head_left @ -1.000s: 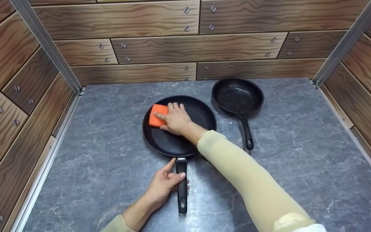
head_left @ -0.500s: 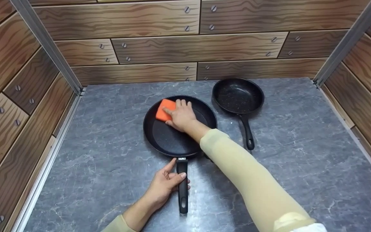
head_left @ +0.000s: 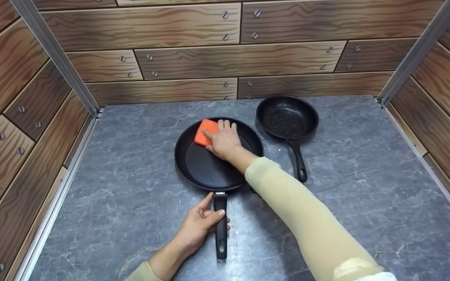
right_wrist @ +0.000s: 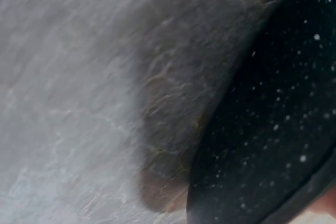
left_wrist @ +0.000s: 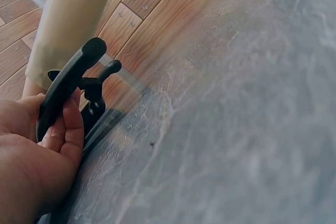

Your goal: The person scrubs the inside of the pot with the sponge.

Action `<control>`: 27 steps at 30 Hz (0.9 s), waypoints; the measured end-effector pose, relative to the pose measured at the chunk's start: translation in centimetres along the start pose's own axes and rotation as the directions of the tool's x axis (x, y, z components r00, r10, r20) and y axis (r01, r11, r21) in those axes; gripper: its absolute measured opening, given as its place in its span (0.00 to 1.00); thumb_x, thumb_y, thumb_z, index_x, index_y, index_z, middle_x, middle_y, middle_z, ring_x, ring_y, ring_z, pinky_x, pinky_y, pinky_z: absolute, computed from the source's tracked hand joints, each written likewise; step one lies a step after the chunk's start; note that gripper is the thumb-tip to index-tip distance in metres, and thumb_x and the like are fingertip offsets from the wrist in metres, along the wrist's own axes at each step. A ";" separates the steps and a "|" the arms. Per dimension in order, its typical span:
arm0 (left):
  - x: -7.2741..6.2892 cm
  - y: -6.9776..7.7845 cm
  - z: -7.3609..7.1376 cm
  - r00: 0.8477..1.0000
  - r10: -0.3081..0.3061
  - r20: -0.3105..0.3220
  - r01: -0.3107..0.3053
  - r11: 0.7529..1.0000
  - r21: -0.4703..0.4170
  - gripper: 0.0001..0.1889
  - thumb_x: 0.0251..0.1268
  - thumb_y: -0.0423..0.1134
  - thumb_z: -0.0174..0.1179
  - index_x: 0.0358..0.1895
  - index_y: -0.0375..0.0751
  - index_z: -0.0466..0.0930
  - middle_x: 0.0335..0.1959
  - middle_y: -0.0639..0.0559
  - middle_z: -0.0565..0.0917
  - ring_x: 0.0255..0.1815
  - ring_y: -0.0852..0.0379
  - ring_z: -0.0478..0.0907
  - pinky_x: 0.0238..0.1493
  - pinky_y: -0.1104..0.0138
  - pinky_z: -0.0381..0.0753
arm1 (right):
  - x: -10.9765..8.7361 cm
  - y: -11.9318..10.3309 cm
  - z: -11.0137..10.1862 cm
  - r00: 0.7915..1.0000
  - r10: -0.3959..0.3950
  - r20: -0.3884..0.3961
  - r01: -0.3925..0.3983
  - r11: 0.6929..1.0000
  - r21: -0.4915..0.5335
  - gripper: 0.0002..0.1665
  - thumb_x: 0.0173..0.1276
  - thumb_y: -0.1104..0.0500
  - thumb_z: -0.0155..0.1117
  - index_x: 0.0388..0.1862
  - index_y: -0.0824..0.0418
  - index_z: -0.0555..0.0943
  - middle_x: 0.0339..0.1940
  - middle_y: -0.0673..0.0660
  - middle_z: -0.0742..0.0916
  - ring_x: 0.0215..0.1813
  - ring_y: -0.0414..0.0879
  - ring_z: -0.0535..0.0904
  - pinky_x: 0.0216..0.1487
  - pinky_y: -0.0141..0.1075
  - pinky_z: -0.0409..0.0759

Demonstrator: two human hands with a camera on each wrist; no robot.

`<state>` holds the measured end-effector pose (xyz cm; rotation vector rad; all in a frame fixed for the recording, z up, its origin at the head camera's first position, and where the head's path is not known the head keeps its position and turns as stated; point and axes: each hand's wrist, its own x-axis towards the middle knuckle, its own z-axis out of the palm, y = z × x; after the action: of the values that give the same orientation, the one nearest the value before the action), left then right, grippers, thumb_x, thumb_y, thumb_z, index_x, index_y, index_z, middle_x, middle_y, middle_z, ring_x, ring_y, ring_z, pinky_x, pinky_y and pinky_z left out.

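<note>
Probably stiff, mid-frame pan [head_left: 205, 168] is best held by handle [head_left: 221, 233], left grip [head_left: 198, 225] clamped there. Soft-looking sponge [head_left: 200, 138] is pressed under spread right grip [head_left: 225, 140].

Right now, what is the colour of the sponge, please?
The sponge is bright orange where it shows beside the right hand; the head view shows it best.

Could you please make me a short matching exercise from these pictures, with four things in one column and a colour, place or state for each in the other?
Column one
1. Larger pan
2. Sponge
3. Left hand
4. Smaller pan

Column two
A. Gripping a black handle
B. Farther back and to the right in the head view, untouched by either hand
C. Held by its handle
D. Orange

Right pairs: 1-C, 2-D, 3-A, 4-B
</note>
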<state>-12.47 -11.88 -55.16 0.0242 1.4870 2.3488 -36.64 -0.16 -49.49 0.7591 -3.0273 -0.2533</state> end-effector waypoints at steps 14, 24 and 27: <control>0.1 0.0 0.0 1.000 0.010 0.008 -0.010 1.000 0.003 0.50 0.75 0.28 0.64 0.85 0.27 0.34 0.33 0.42 0.90 0.33 0.52 0.91 0.44 0.60 0.92 | -0.7 2.4 0.0 0.997 0.053 -0.051 -0.054 0.998 -0.016 0.37 0.78 0.36 0.63 0.82 0.37 0.70 0.70 0.73 0.73 0.68 0.67 0.68 0.65 0.58 0.71; 0.1 -0.1 0.0 1.000 0.017 0.006 -0.016 1.000 -0.009 0.49 0.75 0.27 0.63 0.85 0.26 0.33 0.33 0.42 0.90 0.32 0.51 0.91 0.44 0.58 0.93 | -1.7 4.6 -0.1 0.996 0.051 -0.068 -0.055 0.997 -0.058 0.36 0.77 0.41 0.66 0.81 0.42 0.73 0.70 0.75 0.72 0.69 0.70 0.68 0.67 0.62 0.71; 0.1 -0.1 0.1 1.000 0.016 0.005 -0.016 1.000 -0.010 0.49 0.75 0.27 0.63 0.85 0.27 0.34 0.33 0.42 0.90 0.32 0.51 0.91 0.45 0.58 0.93 | -2.0 5.2 -0.2 0.997 0.043 -0.071 -0.049 0.995 -0.083 0.36 0.76 0.41 0.66 0.80 0.43 0.73 0.70 0.76 0.73 0.69 0.71 0.68 0.66 0.62 0.71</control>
<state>-12.54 -11.77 -55.20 0.0397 1.4778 2.3665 -37.30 5.29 -48.37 0.6763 -2.9443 -0.3444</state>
